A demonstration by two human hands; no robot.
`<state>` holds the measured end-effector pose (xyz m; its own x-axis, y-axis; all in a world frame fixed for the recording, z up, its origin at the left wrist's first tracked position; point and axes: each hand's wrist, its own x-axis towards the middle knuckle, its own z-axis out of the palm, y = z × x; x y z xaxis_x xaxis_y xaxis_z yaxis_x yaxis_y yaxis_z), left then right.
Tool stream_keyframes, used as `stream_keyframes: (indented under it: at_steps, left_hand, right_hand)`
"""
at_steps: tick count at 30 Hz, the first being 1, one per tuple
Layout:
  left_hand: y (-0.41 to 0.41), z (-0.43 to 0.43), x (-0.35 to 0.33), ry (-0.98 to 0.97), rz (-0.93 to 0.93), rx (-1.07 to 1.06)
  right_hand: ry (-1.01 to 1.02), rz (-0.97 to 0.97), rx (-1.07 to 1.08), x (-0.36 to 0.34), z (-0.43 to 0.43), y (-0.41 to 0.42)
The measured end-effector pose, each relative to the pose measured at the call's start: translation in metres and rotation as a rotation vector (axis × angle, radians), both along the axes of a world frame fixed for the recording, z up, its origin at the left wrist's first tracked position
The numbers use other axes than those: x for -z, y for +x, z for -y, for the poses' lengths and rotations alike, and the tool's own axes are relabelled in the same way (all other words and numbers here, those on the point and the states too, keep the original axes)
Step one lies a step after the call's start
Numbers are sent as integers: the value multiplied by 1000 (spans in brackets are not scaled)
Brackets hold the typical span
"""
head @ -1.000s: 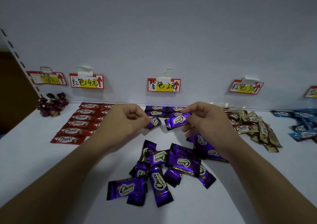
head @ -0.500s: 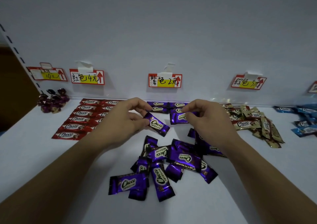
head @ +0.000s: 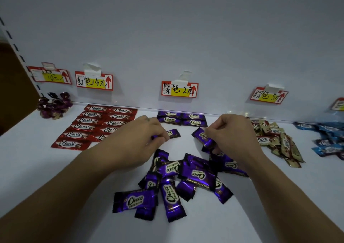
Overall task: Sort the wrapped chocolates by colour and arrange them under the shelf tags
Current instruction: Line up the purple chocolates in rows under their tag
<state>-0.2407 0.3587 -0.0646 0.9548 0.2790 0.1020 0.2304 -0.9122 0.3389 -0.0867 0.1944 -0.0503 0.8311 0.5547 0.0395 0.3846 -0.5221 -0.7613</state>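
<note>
Fingers [head: 158, 130] of left hand [head: 134, 142] pinching purple chocolate [head: 174, 133], right hand [head: 234, 136] pinching second chocolate [head: 201, 136], loose purple pile [head: 186, 172] on shelf [head: 55, 177], purple tag [head: 179, 89] above

Glossy foil purple chocolates [head: 167, 183] lie on a smooth matt white shelf [head: 37, 168] below paper tags [head: 179, 90]

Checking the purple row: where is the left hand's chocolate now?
Head view, centre: the left hand pinches a purple chocolate just in front of the purple row, below the middle tag.
</note>
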Motion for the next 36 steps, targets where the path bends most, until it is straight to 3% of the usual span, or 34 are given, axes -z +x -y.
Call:
stream_keyframes:
  at_steps: [3,5,9,14,21,24,29,33,36]
  left_hand:
    - [1,-1,0,0,-37,17]
    - [1,-4,1,10,-49,25]
    - [1,-4,3,8,-52,29]
    - [1,-2,2,20,-45,25]
    - [1,-3,5,-13,-18,18]
    - [1,-3,5,-11,-13,24]
    - [1,0,3,-24,107,-6]
    - [3,7,3,-221,219,-30]
    - [5,12,4,-506,240,-52]
  right_hand:
    - [4,-36,-58,-5,2,-1]
    - [-5,45,-89,-8,4,-1]
    - [-227,367,-257,-8,10,6]
    - [-437,434,-566,-3,3,3]
    - [-493,522,-588,3,-15,5]
    - [-368,524,-523,5,-16,3]
    - [105,377,-394,1,-7,6]
    - [533,-240,-519,-8,3,-1]
    - [571,-445,-599,-9,3,-2]
